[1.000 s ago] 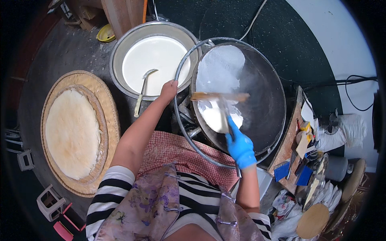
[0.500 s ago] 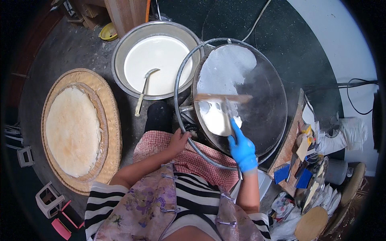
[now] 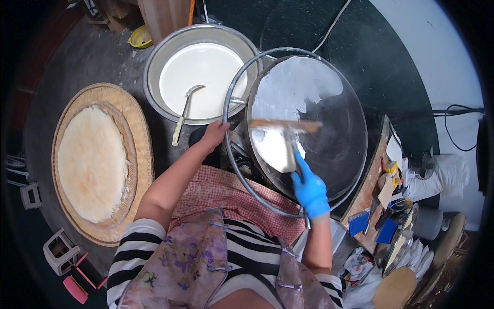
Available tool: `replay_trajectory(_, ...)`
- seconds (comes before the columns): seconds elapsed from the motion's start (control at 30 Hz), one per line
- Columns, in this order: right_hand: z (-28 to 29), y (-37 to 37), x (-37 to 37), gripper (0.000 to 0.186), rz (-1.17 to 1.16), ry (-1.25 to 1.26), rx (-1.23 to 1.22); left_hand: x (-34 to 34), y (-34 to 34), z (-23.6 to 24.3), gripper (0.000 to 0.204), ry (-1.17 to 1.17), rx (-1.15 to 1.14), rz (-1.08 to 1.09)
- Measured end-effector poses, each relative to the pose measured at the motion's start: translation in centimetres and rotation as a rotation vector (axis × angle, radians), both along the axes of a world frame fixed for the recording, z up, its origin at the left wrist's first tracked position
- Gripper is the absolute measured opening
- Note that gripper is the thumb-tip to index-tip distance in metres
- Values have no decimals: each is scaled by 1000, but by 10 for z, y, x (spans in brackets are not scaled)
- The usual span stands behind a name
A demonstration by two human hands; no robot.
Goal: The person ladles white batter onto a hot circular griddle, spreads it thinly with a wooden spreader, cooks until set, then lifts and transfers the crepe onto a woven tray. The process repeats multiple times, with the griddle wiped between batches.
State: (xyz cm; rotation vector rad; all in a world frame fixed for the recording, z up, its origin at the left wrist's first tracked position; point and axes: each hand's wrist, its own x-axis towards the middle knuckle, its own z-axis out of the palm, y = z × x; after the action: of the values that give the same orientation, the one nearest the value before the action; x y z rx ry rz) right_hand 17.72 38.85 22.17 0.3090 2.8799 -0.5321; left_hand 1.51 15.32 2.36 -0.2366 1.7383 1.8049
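My left hand (image 3: 215, 136) is closed round the grey metal ring (image 3: 230, 159) that circles a dark round griddle (image 3: 337, 149). In a blue glove, my right hand (image 3: 311, 191) grips the handle of a T-shaped wooden batter spreader (image 3: 304, 125), whose crossbar lies over the griddle and is blurred. White batter (image 3: 275, 151) pools thickly on the near side of the crossbar. Beyond it, a thin batter layer (image 3: 293, 85) covers the griddle's far left part, with a ragged edge.
A metal basin (image 3: 151, 85) of white batter, with a ladle (image 3: 181, 121) in it, stands left of the griddle. Flat pancakes (image 3: 92, 165) lie on a woven tray (image 3: 141, 206) at far left. A cluttered board (image 3: 368, 206) stands at right, and a stool (image 3: 59, 252) at lower left.
The ring and griddle have turned clockwise, and my left hand has moved forward with the ring. The thin batter layer reaches further right. My right hand and the spreader stay nearly in place.
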Motion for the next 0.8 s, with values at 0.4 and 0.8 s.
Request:
replay_trajectory(0.4,16,17,29,58,-107,-66,-33,119,1,-3,25,16,119,103)
replay_trajectory(0.8,16,6,35,60,-27,-86,41,67,1,-17,21,123,-7,56)
